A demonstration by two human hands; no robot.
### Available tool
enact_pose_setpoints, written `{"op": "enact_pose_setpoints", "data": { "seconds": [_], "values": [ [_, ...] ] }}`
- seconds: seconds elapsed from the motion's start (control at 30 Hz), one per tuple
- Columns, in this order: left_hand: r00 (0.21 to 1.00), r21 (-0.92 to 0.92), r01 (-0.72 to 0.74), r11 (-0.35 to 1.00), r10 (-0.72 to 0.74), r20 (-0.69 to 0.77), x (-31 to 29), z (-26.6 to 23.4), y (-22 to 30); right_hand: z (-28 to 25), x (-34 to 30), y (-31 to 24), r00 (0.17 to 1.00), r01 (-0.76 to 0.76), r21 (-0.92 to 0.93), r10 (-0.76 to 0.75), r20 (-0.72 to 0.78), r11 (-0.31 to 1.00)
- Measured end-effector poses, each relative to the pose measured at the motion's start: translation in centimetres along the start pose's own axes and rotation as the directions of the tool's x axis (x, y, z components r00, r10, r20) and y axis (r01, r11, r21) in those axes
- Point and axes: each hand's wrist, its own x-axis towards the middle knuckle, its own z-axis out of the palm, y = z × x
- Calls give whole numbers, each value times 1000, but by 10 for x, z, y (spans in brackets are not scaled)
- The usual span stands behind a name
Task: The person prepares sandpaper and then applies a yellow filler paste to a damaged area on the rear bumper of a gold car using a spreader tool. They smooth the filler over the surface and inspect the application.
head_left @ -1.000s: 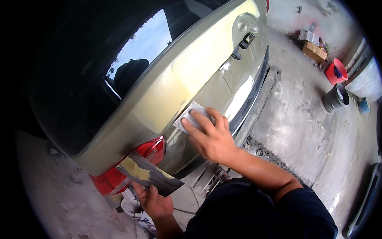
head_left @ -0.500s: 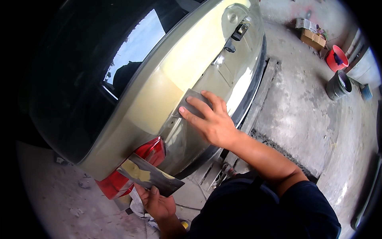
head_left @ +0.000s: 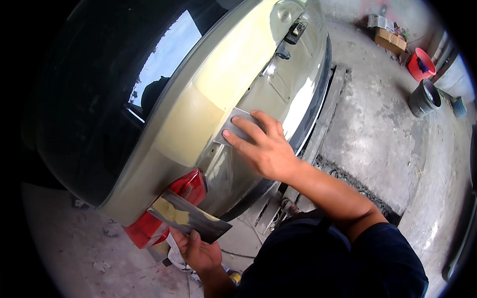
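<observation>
- The car's rear hatch (head_left: pixel 233 74) fills most of my view, olive-gold, with a paler yellowish patch of body filler (head_left: pixel 186 121) spread across the panel just under the dark rear window (head_left: pixel 109 89).
- The concrete floor (head_left: pixel 377 134) lies off to my right, stained and rough, with a dark grated drain channel running along it near the bumper.
- The black bumper strip (head_left: pixel 318 94) curves along the lower edge of the hatch, between the painted panel and the floor.
- The red tail light (head_left: pixel 169 208) sits at the lower left corner of the hatch, partly behind the board I hold.
- My right hand (head_left: pixel 263 146) lies flat on the panel with its fingers spread, pressing a small grey metal spreader (head_left: pixel 233 124) against the car; the blade's far edge meets the right side of the filler patch.
- My left hand (head_left: pixel 198 251) grips a flat dark mixing board (head_left: pixel 191 218) from beneath, thumb on its lower edge; the board tilts and carries smears of yellowish filler near the tail light end.
- A dark bucket (head_left: pixel 424 98) and a red bucket (head_left: pixel 420 64) stand well apart from me on the far floor, with a cardboard box (head_left: pixel 390 39) beyond them.
- The hatch latch recess (head_left: pixel 296 31) shows dark near the top of the panel.
</observation>
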Motion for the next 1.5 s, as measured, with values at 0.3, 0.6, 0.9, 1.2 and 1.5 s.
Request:
{"op": "enact_pose_setpoints", "data": {
  "seconds": [0.3,0.6,0.9,1.2,1.5],
  "values": [
    [1000,-19,-8,1000,9,17,0,0,0,1,7,1,998,37,6,-37,-47,999],
    [999,-58,4,998,-1,48,1,-3,1,7,1,-21,999,20,47,-19,-40,999],
    [999,-59,-7,998,10,52,2,-5,2,10,-6,-13,1000,3,60,-2,-19,998],
    [998,-46,-12,999,14,54,1,-11,4,-22,31,-24,954,-299,57,300,-24,953],
    [999,-20,32,999,-31,42,8,-2,-1,-8,1,-61,980,-184,48,180,86,982]
  ]
}}
